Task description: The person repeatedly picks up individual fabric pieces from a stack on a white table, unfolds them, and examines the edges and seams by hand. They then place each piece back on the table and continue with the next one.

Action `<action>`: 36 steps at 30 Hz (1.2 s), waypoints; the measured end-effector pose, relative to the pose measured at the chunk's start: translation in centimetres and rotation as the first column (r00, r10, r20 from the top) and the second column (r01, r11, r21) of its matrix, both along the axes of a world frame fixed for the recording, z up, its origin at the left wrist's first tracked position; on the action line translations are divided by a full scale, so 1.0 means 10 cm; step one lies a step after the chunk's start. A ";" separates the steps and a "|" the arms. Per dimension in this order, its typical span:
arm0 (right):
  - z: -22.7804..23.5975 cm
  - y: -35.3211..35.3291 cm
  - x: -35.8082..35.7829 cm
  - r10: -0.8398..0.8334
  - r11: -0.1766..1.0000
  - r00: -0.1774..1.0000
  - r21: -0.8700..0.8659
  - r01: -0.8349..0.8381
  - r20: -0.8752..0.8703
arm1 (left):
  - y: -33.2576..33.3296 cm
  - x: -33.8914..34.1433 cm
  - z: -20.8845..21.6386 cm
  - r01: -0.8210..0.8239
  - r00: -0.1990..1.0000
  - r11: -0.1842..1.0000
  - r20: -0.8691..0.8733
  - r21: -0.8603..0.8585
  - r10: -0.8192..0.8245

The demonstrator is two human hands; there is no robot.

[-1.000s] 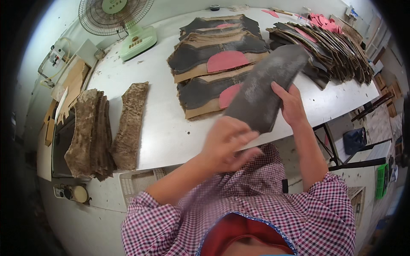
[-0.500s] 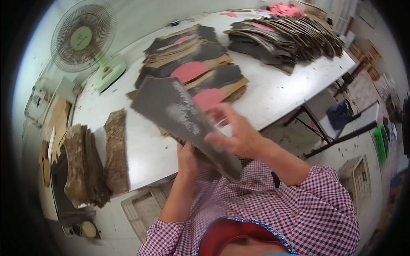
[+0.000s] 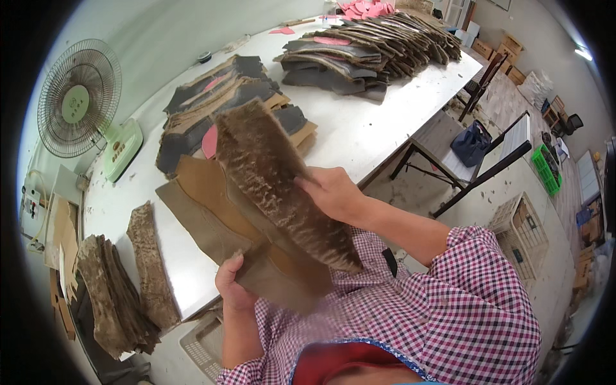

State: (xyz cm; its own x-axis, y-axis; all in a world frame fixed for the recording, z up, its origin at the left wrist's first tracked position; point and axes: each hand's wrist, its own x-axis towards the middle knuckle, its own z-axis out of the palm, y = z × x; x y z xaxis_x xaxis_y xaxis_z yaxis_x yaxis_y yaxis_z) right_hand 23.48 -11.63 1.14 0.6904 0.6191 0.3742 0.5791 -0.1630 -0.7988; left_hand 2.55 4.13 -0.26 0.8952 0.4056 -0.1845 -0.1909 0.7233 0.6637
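Whereas a smooth dark face lies uppermost between the hands half a second earlier, brown fur now shows there. Item: one fur piece (image 3: 276, 179), fur side up, held aslant above the near edge of the white table (image 3: 378, 138); right hand (image 3: 330, 192) gripping its right border, thumb on top. Item: one olive-and-tan panel (image 3: 221, 224), lower and to the left, partly covered by the former; left hand (image 3: 237, 285) closed on its lower left border, thumb above, fingers hidden. Judged effect of the change: each hand now governs its own piece, and the layers read separately; whether they touch cannot be told.

Beyond, toward the far edge: row of dark-and-tan panels (image 3: 240, 96), one pink patch (image 3: 210, 142). Toward the right end: stack of fur-edged pieces (image 3: 378, 51); pink cut pieces (image 3: 366, 9) behind. Near left corner: heap of fur strips (image 3: 109, 295), single fur strip (image 3: 153, 263) just beside. Far left: green fan (image 3: 76, 104).
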 end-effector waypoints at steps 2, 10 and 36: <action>-0.12 0.10 0.01 -0.002 1.000 0.999 0.002 0.002 0.039 | -0.04 -0.07 0.01 0.038 0.998 0.995 0.058 -0.092 -0.032; -0.77 0.45 -0.14 0.368 0.929 0.771 0.164 -0.333 -0.520 | -0.30 0.08 0.10 -0.041 0.997 0.993 0.067 -0.114 0.049; 0.41 -0.09 -0.67 0.172 0.985 0.935 0.075 -0.157 -0.309 | -0.40 0.02 0.03 -0.006 0.997 1.000 0.078 -0.004 0.006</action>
State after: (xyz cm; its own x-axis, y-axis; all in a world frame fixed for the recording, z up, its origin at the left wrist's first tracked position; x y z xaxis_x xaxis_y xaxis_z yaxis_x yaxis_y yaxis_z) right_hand 16.81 -12.56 5.25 0.6673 0.7207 0.1878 0.3138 -0.0434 -0.9485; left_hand 2.77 0.11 0.03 0.9044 0.4106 -0.1158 -0.2463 0.7242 0.6441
